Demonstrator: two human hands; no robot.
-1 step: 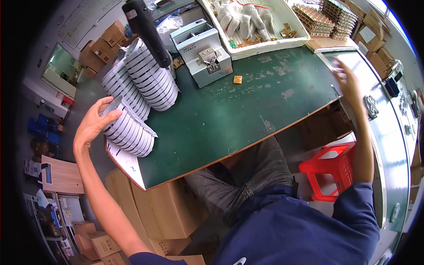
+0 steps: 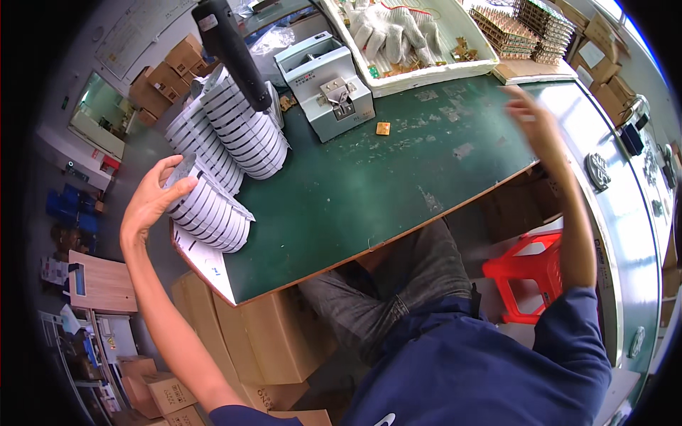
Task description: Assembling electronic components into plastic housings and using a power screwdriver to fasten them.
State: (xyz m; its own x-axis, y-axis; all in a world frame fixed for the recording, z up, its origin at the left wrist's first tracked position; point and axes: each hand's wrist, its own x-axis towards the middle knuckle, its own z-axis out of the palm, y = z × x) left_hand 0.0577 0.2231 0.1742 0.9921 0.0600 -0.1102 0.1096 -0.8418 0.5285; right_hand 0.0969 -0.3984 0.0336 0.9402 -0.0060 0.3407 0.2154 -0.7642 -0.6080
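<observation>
My left hand grips the top of a short stack of white ring-like strips with dark bands, thumb on one side and fingers on the other. This stack leans on the table's near left corner. Behind it stand two taller stacks of the same kind, one beside a black handheld tool. Above the right part of the green table, my right hand is blurred by motion, its fingers stretched out and apart, with nothing visible in them. A small orange square piece lies on the table.
A grey bench machine stands at the back. Beside it, a white foam tray holds knitted gloves and small parts. Stacked brown grid-like boards sit at the far right. Below are cardboard boxes and a red stool.
My right hand has swung left, inward over the table from its right edge. My left hand stays on the short white stack.
</observation>
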